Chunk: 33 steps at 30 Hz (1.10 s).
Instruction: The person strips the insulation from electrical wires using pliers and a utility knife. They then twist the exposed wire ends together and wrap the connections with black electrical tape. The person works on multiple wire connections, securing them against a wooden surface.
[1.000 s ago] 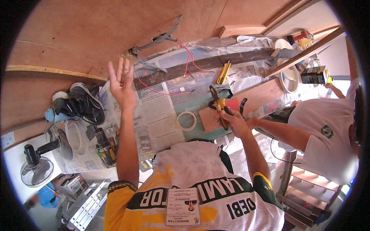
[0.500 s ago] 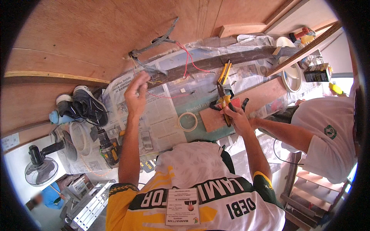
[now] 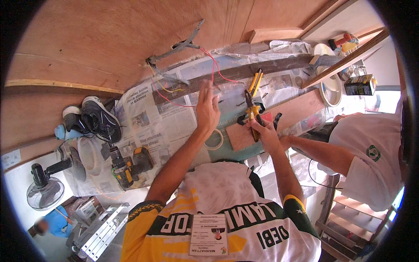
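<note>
My left hand [image 3: 207, 112] is over the newspaper-covered bench, its fingers stretched out and slightly blurred, with nothing visible in them. Its fingertips are close to the red wires [image 3: 214, 64] that run out of a grey conduit [image 3: 185, 44] in the wooden panel. In my right hand [image 3: 265, 133] is a pair of yellow-and-black pliers [image 3: 252, 112], jaws pointing away from me. Beyond the jaws lies a yellow cutter knife [image 3: 257, 81]. A thin yellow wire [image 3: 160, 81] comes from the conduit's left end. Beside my left wrist sits a tape roll [image 3: 221, 139], partly hidden.
A co-worker in a white shirt [image 3: 364, 153] stands at the right, one arm reaching towards the bench. Shoes [image 3: 100, 120], a cordless drill [image 3: 122, 168] and a fan [image 3: 45, 192] are at the left. A flat board [image 3: 297, 107] and a white tub [image 3: 331, 91] are at the right.
My left hand has moved right, from near the yellow wire to the middle of the bench, uncovering that wire. My right hand with the pliers has barely shifted.
</note>
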Motion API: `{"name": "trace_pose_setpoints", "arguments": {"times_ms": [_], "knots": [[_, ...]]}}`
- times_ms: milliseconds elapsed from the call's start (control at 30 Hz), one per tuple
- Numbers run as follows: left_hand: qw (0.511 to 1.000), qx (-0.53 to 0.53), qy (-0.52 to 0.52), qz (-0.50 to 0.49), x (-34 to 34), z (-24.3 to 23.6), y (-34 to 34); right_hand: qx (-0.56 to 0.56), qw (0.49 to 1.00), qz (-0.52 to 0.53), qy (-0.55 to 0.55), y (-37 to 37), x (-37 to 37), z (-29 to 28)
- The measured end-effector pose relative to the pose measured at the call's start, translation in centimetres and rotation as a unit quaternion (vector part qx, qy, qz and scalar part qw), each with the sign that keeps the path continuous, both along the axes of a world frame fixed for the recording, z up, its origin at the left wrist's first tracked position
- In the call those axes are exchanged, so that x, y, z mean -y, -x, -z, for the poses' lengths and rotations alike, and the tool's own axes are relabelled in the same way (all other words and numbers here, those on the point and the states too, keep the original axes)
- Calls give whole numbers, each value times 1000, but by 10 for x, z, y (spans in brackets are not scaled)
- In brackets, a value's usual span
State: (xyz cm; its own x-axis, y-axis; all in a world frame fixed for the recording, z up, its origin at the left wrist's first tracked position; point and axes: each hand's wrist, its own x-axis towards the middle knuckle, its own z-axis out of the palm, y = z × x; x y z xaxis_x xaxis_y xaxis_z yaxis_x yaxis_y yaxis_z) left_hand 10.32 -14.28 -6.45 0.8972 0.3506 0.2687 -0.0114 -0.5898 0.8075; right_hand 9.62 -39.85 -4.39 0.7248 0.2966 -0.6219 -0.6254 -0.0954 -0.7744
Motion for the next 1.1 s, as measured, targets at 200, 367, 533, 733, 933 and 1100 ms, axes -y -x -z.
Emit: {"name": "trace_pose_setpoints", "arguments": {"times_ms": [200, 367, 533, 733, 933, 1100], "knots": [[991, 24, -97, 85, 11, -11, -49, 303, 934, -83, 171, -16, 9, -15], [986, -59, -113, 104, 21, -67, -67, 576, 722, -103, 370, -56, 30, -25], [946, -77, -280, 141, 10, -110, -57, 606, 680, -132, 392, -81, 33, -75], [929, 14, -297, 221, -69, -185, -99, 622, 698, -105, 338, -100, 8, -88], [944, -10, -239, 229, -112, -183, -84, 675, 632, -134, 356, -105, -26, -115], [958, -17, -180, 224, -110, -179, -72, 694, 602, -148, 367, -102, -44, -122]]}}
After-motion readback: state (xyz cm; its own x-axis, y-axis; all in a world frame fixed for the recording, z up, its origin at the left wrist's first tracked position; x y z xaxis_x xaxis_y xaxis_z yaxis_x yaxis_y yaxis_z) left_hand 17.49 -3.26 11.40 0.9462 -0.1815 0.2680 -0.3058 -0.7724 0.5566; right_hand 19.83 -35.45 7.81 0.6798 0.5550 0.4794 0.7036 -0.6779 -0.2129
